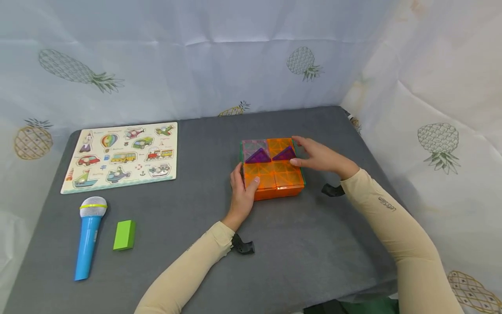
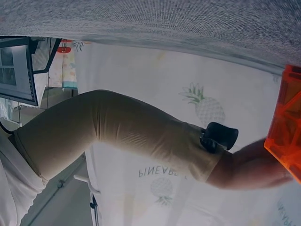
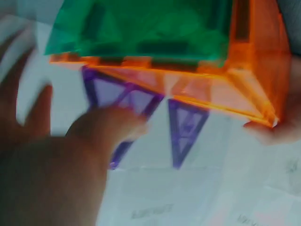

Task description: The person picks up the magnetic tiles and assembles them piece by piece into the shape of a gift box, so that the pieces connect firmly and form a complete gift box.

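A low box of translucent magnetic tiles (image 1: 260, 176) stands on the grey table, mostly orange on top with a paler purplish square at its back left. Two purple triangle tiles (image 1: 285, 153) stand upright across the middle of its top. My left hand (image 1: 241, 198) holds the box by its front left corner, thumb over the front edge, fingers along the left side. At the right side, my right hand (image 1: 319, 157) has its fingers spread, the thumb close by the right triangle and the index finger by the back corner. A green side tile (image 3: 155, 30) shows in the right wrist view.
A picture puzzle board (image 1: 131, 155) lies at the back left of the table. Nearer on the left are a blue toy microphone (image 1: 88, 244) and a green block (image 1: 124, 234). White pineapple-print cloth (image 1: 235, 65) hangs behind and along the right.
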`<state>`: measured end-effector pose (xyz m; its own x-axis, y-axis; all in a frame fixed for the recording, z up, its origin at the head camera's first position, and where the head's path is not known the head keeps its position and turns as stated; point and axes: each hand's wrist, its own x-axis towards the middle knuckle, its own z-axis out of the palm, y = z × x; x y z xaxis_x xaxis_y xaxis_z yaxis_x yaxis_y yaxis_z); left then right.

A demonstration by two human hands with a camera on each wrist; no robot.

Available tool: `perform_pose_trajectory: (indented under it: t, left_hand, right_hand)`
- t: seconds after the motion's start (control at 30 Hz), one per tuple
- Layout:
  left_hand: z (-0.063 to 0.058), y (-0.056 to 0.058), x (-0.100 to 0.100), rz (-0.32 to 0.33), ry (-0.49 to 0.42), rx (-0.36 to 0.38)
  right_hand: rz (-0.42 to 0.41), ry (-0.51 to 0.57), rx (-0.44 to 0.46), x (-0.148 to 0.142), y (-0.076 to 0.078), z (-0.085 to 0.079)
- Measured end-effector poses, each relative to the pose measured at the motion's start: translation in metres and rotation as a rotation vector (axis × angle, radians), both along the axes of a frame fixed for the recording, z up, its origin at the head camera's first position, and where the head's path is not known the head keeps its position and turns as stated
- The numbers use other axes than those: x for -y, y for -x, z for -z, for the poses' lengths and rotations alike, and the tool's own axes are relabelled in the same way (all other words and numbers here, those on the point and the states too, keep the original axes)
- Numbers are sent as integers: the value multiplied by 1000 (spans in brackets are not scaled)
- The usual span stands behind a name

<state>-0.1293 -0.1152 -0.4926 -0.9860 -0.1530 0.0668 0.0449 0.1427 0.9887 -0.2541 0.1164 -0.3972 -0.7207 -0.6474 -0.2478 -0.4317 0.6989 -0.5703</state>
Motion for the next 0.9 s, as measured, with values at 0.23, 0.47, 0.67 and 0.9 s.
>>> perform_pose_trajectory:
  t: [0.23, 0.47, 0.67, 0.9]
  left_hand:
    - [0, 2, -1, 29, 7, 28]
    - [0, 12, -5, 38, -20, 32]
    - [-1, 33, -6, 32, -35, 56]
    - [1, 70, -8, 7, -21, 29]
  right_hand:
    - [-10, -15, 401, -16, 2, 22]
    - [126, 166, 588, -17, 11, 35]
    - [214, 232, 530, -14, 23, 49]
    - [317, 416, 467, -3, 39, 66]
